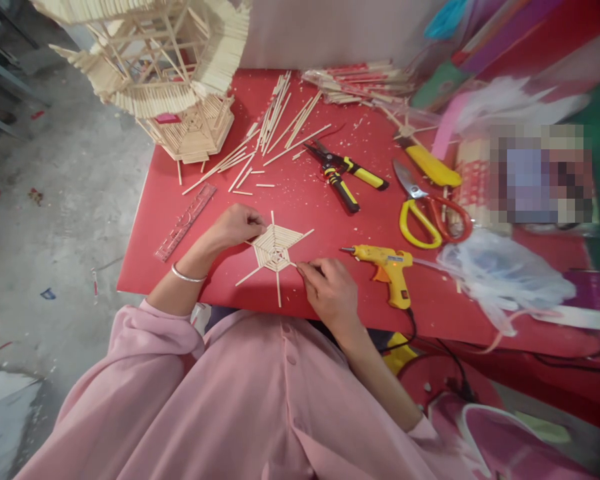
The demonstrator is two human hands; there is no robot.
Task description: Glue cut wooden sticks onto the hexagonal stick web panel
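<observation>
A small hexagonal web of thin wooden sticks lies flat on the red table, its spokes jutting past the frame. My left hand is curled with its fingertips pressing the web's upper left edge. My right hand is closed in a pinch at the web's right side, fingertips on a thin stick there. A silver bangle sits on my left wrist.
A yellow glue gun lies right of my right hand, its cord running off the front edge. Behind it lie yellow-handled cutters, scissors, loose sticks, a red ruler and a tall stick-built model. A plastic bag lies right.
</observation>
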